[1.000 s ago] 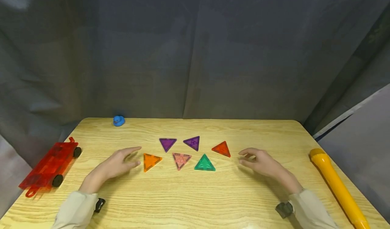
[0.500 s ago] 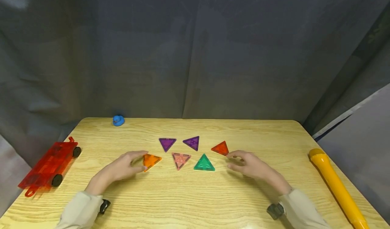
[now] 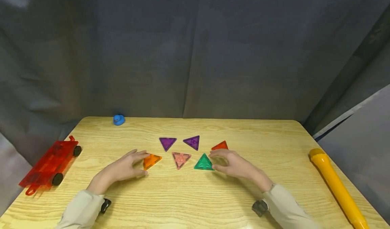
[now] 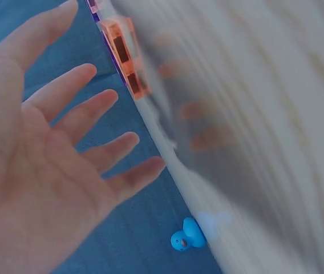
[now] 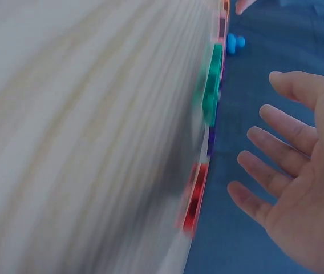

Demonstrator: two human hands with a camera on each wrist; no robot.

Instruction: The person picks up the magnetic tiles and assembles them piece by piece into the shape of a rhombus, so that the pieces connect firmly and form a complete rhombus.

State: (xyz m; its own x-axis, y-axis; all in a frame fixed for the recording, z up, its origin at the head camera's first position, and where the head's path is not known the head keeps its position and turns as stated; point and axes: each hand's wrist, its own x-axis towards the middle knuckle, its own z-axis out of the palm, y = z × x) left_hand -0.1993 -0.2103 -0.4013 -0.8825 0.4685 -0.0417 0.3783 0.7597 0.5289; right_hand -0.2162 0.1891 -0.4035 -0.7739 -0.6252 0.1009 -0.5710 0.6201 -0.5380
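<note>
Fingers (image 4: 88,114) spread on each — left hand (image 3: 124,166) near orange triangle (image 3: 153,161), right hand (image 3: 234,165) near green triangle (image 3: 203,163).

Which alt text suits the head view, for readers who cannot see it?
A person's left hand, grip open, partly covers a translucent orange triangular tile on a pale wooden table; the right hand, also open, is beside a similar green tile, partly hiding a red one.

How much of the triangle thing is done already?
Nothing looks joined yet: the orange triangle, pink triangle, green triangle, red triangle and two purple triangles lie apart, flat on the table. Nothing is in hand: the left hand is open by the orange one, the right hand by the green one. Probably left: all the moving or joining, since every piece lies separate.
</note>
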